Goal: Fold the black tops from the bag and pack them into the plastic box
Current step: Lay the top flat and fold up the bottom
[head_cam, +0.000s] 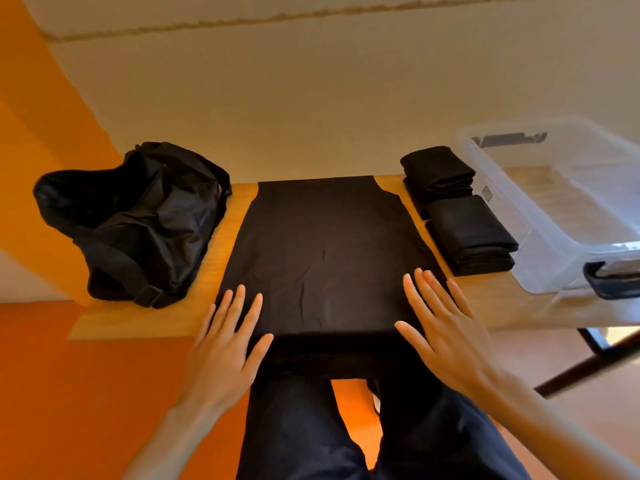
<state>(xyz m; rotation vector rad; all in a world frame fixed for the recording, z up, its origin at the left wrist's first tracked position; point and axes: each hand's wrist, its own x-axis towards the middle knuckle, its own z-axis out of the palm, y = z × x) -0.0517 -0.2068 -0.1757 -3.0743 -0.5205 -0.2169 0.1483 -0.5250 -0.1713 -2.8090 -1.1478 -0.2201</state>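
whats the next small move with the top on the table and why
Probably fold one side inward: the black top lies spread flat, and the left hand and right hand lie open over its near edge, gripping nothing yet.

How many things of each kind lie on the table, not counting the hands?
Black bag: 1
Black top spread flat: 1
Piles of folded black tops: 2, far pile and near pile; tops per pile cannot be told
Clear plastic box: 1
Total: 5
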